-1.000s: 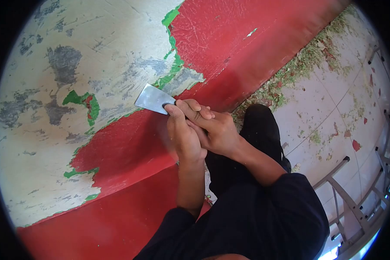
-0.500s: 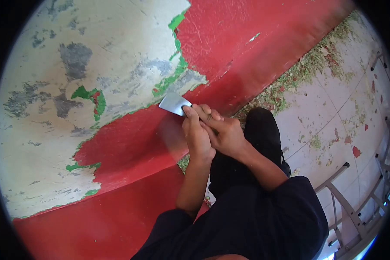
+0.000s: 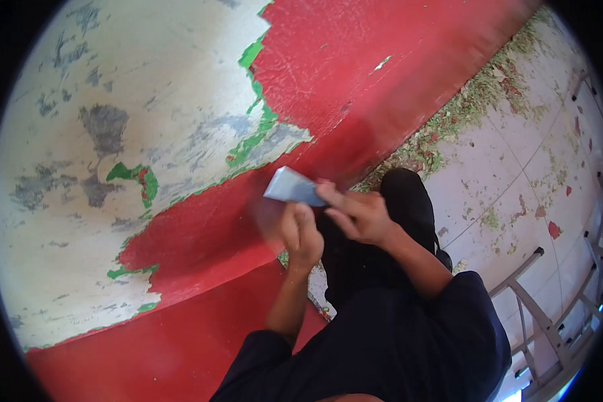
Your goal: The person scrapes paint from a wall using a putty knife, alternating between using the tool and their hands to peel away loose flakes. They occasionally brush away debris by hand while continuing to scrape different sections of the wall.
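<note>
A flat metal scraper blade (image 3: 292, 187) points to the upper left, in front of the wall's red paint (image 3: 208, 221). My right hand (image 3: 360, 212) is wrapped round its handle end, slightly blurred. My left hand (image 3: 301, 236) is closed just below the blade, its fingers curled; whether it touches the tool or holds anything is too blurred to tell. Left of the hands, the red paint ends at a ragged edge with strips of green paint (image 3: 251, 144), beside a whitish bare surface (image 3: 181, 100) with grey patches.
Paint flakes (image 3: 442, 127) lie along the foot of the wall and over the pale tiled floor (image 3: 476, 221). A metal ladder (image 3: 532, 305) is at the lower right. My dark-clad knee (image 3: 405, 191) is beside my right hand.
The blade has come away from the ragged paint edge and turned flatter. My hands, earlier together on the tool, have moved apart, the left one lower. The view has shifted slightly.
</note>
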